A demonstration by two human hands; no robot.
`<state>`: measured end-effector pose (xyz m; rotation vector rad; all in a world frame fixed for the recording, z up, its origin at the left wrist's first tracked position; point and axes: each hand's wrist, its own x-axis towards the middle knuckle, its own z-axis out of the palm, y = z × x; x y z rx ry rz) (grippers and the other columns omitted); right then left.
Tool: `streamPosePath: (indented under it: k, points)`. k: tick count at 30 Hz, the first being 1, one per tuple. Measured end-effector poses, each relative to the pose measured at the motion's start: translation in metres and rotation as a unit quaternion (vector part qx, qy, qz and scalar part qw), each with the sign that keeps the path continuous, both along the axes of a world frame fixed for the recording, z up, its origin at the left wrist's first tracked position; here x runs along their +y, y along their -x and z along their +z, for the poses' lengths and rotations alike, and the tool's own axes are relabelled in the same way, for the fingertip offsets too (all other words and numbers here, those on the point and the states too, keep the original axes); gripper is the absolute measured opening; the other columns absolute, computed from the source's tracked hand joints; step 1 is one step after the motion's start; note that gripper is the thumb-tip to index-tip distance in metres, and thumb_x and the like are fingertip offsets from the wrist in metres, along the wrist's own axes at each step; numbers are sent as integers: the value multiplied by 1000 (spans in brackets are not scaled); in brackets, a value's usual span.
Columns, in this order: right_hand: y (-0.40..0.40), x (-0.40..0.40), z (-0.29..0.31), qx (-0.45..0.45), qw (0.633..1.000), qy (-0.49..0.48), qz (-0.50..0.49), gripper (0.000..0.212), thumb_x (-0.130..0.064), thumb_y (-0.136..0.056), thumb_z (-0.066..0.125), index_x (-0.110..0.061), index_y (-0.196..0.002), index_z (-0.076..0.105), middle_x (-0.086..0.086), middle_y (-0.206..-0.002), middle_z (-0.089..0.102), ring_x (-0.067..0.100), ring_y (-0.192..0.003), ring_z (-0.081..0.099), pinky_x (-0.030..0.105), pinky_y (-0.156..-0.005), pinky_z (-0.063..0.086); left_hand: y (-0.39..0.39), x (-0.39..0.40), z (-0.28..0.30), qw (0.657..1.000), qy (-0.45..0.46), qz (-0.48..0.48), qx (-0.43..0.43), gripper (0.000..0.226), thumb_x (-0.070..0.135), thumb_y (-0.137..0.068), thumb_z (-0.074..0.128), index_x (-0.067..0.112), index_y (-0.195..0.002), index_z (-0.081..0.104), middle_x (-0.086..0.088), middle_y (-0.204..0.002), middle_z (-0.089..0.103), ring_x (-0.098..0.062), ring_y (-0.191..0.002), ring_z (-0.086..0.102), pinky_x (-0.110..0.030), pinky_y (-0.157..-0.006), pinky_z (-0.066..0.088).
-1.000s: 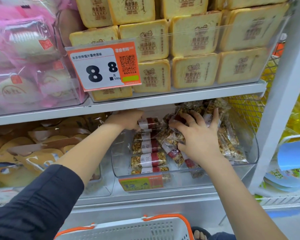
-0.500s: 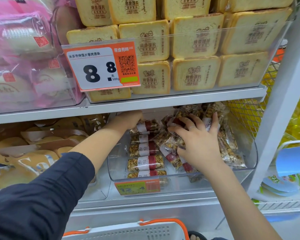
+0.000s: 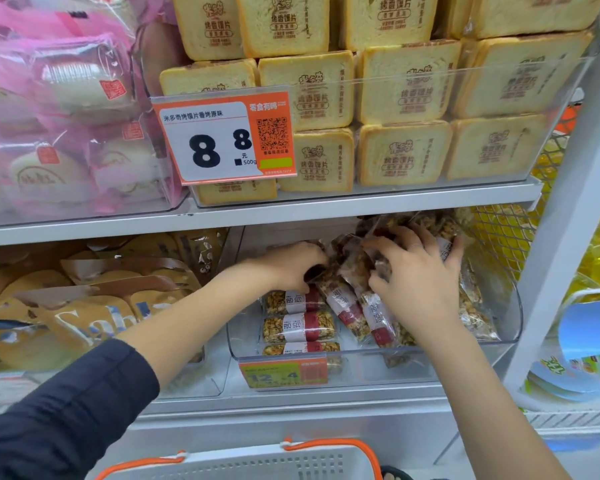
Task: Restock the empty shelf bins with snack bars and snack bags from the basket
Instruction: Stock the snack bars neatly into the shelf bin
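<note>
dark navy sleeve [image 3: 59,410], bare right forearm [image 3: 471,393]

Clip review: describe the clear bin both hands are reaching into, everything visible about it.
The clear plastic bin sits on the lower shelf, under the toast packs. Its curved front wall carries an orange price tag. Inside, snack bars with red-and-white labels lie stacked flat at left; more lean in a loose heap at right. The left hand and right hand both reach in, fingers curled on the heaped bars.
</note>
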<state>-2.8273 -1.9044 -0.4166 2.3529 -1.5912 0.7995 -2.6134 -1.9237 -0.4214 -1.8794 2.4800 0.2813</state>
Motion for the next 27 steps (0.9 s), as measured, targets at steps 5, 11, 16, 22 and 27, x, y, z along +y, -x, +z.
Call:
streamPosePath:
  k: [5,11,16,22,27]
  points:
    - [2,-3,-5,18,1000,6,-1,35,-25,-68,70,-35,-102,69,1,-121,63,27,-127,46,68,-105,12,15,2,4,999,-47,12,18,88,23,-74,80,15,-146,30,-6,-147,37,-21,-132,37,-23,-100,32]
    - [3,-3,-4,7,1000,1,1,33,-25,-69,65,-33,-101,66,-3,-122,62,26,-127,44,66,-106,10,20,7,6,994,-99,5,44,87,21,-76,78,21,-147,27,-4,-148,37,-20,-132,36,-27,-102,34]
    - [3,-3,-3,0,1000,-1,4,30,-23,-68,66,-31,-97,67,-1,-119,64,28,-125,46,68,-104,12,4,23,28,996,-23,53,61,40,19,-77,75,26,-110,55,6,-107,49,-20,-108,50,-26,-76,36]
    - [0,-2,-3,4,1000,-3,9,31,-22,-69,66,-30,-98,68,-1,-121,63,29,-126,46,68,-105,10,-15,46,40,943,10,170,-287,57,49,-79,68,19,-126,57,-6,-143,39,-28,-133,33,-44,-103,31]
    - [2,-1,-4,2,1000,4,6,30,-21,-68,67,-29,-97,68,1,-119,64,29,-125,48,68,-104,11,-4,27,24,923,-21,153,-352,48,54,-83,59,16,-113,61,-4,-128,53,-27,-127,35,-43,-100,28]
